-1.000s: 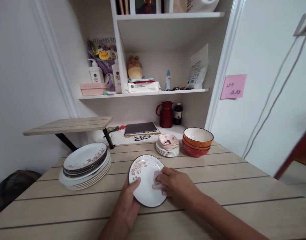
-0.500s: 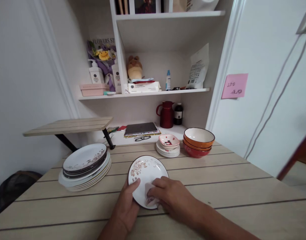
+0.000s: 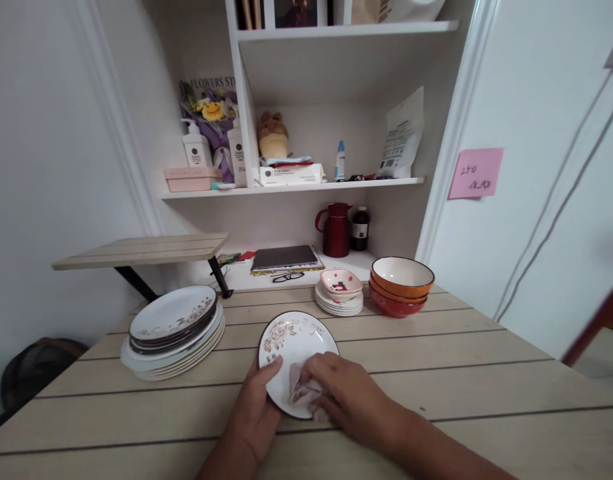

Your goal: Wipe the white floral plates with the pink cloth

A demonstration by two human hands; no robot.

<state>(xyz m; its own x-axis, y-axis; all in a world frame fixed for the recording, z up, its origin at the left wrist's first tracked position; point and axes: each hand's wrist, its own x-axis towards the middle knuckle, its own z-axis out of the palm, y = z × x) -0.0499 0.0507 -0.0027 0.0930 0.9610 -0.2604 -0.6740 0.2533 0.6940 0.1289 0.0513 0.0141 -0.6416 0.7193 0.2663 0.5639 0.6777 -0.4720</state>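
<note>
A white plate point(image 3: 299, 340) with a dark rim and brown flower pattern is tilted toward me above the table. My left hand point(image 3: 256, 400) grips its left edge, thumb on the face and the other fingers behind. My right hand point(image 3: 343, 390) is closed on a crumpled pale cloth point(image 3: 302, 389) and presses it to the plate's lower right part. Left of the hands stands a stack of plates point(image 3: 173, 317), brown-patterned ones on top of plain white ones. Beyond the held plate, a small pink-rimmed dish point(image 3: 341, 281) sits on several small white plates point(image 3: 339, 307).
Stacked orange and red bowls point(image 3: 401, 283) stand at the back right of the wooden table point(image 3: 461, 373). Glasses point(image 3: 288, 277), a laptop point(image 3: 285, 256) and a red jug point(image 3: 337, 230) lie or stand behind. A raised wooden shelf point(image 3: 141, 249) overhangs the back left.
The cloth has shifted slightly under my right hand, and more of it shows against the plate. My left hand keeps its hold. The whole view has moved slightly.
</note>
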